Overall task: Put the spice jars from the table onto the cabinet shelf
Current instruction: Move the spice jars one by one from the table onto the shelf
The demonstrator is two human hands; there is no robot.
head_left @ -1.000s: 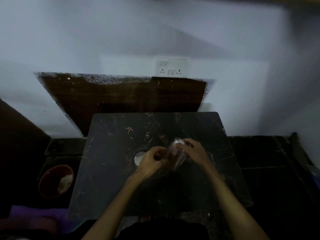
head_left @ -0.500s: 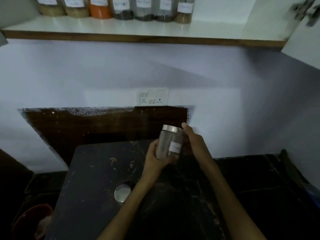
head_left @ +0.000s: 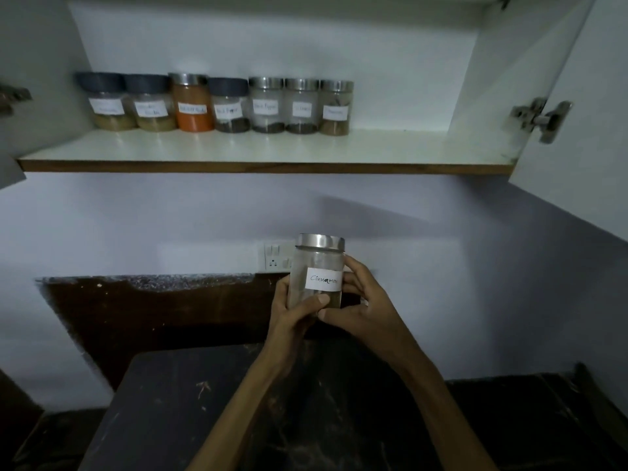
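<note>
Both hands, left hand point(head_left: 294, 312) and right hand point(head_left: 365, 305), wrapped around the clear steel-lidded cinnamon jar point(head_left: 317, 270), have lifted it off the dark marble bench point(head_left: 170, 402), heading for the white cabinet shelf point(head_left: 390, 149) beside seven jars point(head_left: 217, 103).

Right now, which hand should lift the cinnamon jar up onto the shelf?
Probably the right hand. The free space on the shelf lies right of the jar row, on that hand's side. Both hands hold the cinnamon jar; the left hand would have to cross over.
</note>
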